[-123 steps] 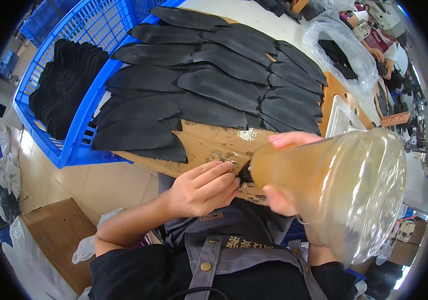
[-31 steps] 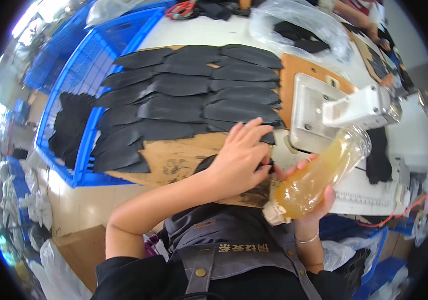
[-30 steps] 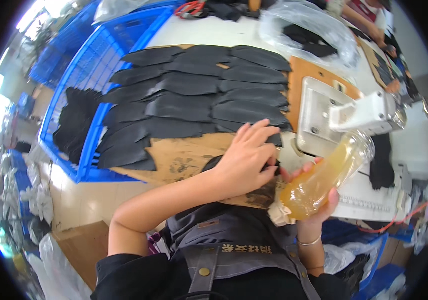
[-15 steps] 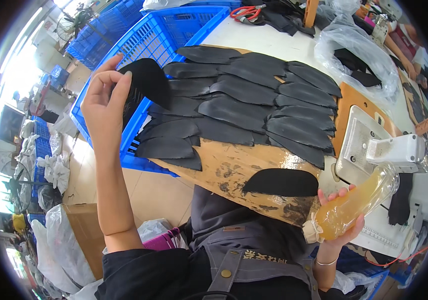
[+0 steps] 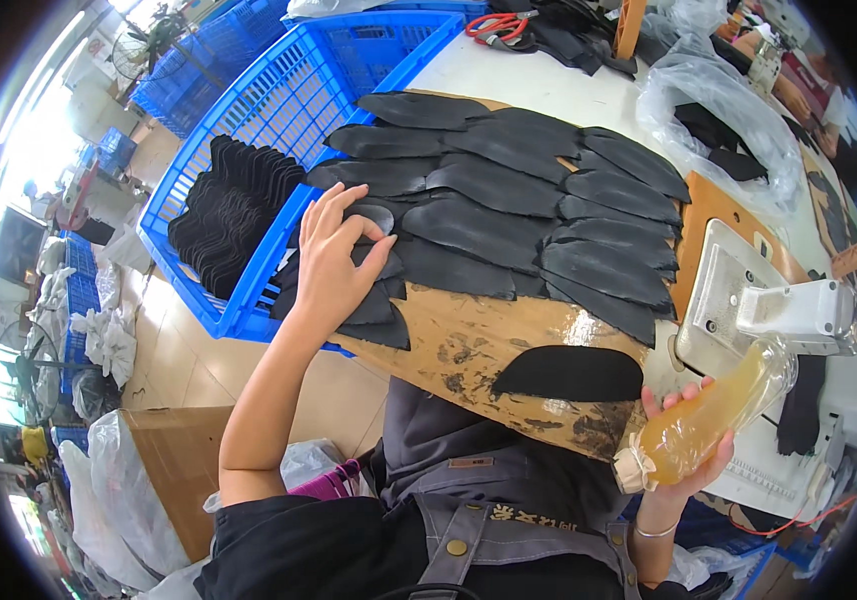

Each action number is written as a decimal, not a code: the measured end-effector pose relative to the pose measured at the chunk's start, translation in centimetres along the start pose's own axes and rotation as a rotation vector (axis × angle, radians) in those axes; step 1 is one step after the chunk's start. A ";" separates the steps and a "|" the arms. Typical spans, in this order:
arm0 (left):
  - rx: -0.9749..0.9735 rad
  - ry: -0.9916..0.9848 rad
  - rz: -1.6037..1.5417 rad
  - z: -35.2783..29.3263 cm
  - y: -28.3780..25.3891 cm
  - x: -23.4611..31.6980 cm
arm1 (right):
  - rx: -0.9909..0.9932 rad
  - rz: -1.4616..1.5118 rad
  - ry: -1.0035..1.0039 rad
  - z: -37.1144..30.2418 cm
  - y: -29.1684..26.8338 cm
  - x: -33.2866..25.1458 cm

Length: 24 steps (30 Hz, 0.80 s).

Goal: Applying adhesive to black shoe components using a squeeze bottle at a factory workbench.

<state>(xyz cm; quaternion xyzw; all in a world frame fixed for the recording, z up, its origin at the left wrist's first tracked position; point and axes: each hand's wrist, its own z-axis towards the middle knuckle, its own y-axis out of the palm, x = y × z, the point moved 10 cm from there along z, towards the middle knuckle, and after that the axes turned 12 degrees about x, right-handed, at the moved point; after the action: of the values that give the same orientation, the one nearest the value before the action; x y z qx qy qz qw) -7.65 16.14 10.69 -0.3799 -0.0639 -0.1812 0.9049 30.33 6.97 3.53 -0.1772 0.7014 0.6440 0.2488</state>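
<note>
My left hand (image 5: 331, 262) is over the left part of the brown board (image 5: 449, 340), thumb and forefinger pinched on the edge of a black curved piece (image 5: 379, 214) whose surface looks shiny grey there. Rows of overlapping glossy black curved pieces (image 5: 479, 235) cover most of the board. One matt black half-oval piece (image 5: 571, 373) lies alone near the board's front edge. In my right hand (image 5: 671, 497), fingers wrap around a clear bottle (image 5: 689, 430) of yellowish liquid, tilted, its cloth-covered mouth pointing down and left.
A blue plastic basket (image 5: 274, 262) stands left of the board, with stacked black pieces (image 5: 234, 215) inside. To the right are a white sewing machine (image 5: 789, 305) and a clear plastic bag (image 5: 784, 150). Red-handled scissors (image 5: 499, 28) lie at the back. Another person's arm (image 5: 799, 95) shows far right.
My left hand has moved from above the basket right and down onto the board's pieces. The black piece it held up is gone from it. The stack in the basket now shows.
</note>
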 end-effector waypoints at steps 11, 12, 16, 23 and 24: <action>0.013 -0.173 0.004 -0.1 0.2 -1.9 | -0.016 0.005 -0.003 0.1 0.0 0.0; 0.014 -0.174 0.003 -0.1 0.2 -2.1 | -0.016 0.003 -0.004 0.1 0.0 0.0; 0.019 -0.186 -0.062 0.0 0.3 -3.0 | -0.020 0.007 -0.003 0.2 0.0 0.0; -0.004 -0.247 -0.054 0.1 0.3 -2.7 | -0.012 0.011 -0.005 0.1 -0.1 0.1; -0.005 -0.245 -0.055 0.2 0.3 -2.7 | -0.016 0.010 -0.004 0.1 -0.1 0.1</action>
<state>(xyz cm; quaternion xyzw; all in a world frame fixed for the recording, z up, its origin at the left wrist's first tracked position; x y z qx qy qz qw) -10.03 17.17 9.95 -0.3995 -0.1839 -0.1581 0.8841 30.31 7.08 3.43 -0.1740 0.6966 0.6512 0.2456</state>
